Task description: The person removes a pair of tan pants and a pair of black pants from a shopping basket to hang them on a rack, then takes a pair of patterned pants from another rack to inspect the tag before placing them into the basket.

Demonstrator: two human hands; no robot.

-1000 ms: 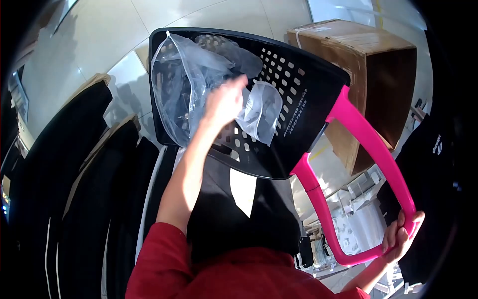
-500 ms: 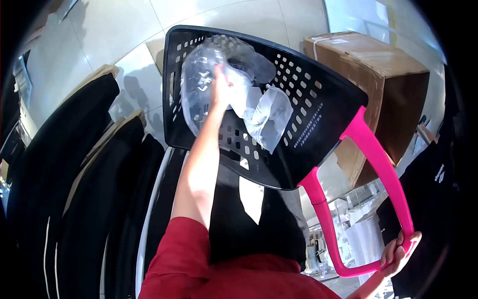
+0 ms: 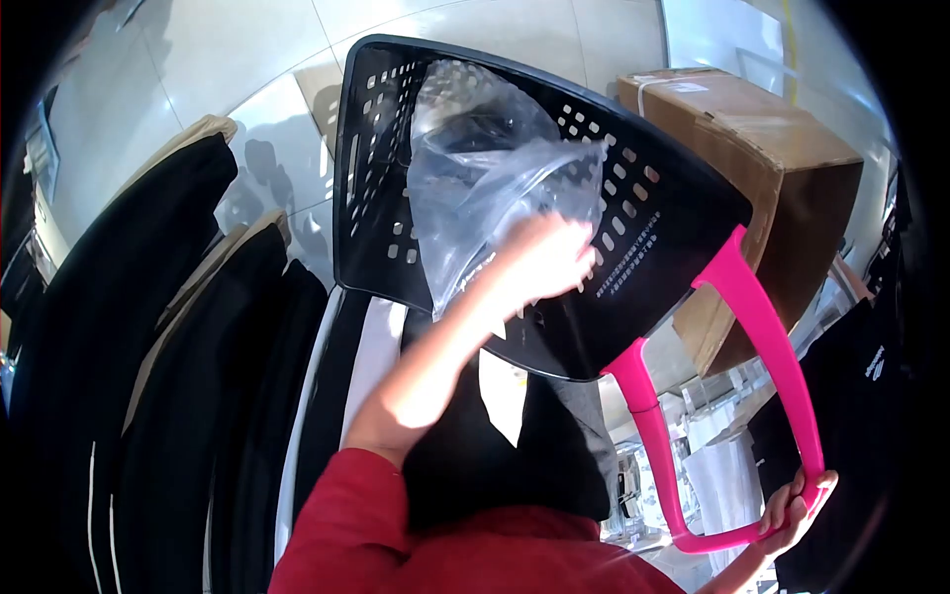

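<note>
A black shopping basket (image 3: 633, 287) with slotted walls is tilted in front of me, its inside facing up. Inside it lies a crumpled clear plastic bag (image 3: 495, 188), spread over the slots. My left hand (image 3: 554, 255) reaches into the basket with its fingers curled at the bag's lower right edge; motion blurs them somewhat, and part of the bag is hidden beneath. On the right, my right hand (image 3: 797, 510) wraps round the far corner of the pink handle (image 3: 777, 346), which is joined to the basket's near side.
A taped cardboard box (image 3: 782, 139) stands on the tiled floor (image 3: 237, 49) just beyond the basket. Black garments (image 3: 119, 327) hang in a row on the left. Dark clothing (image 3: 841, 416) and wrapped plastic items (image 3: 717, 475) are at the right.
My left hand has moved right and down within the basket. The clear bag has shifted right and spread out, and the white plastic piece is now covered. The basket has moved slightly right.
</note>
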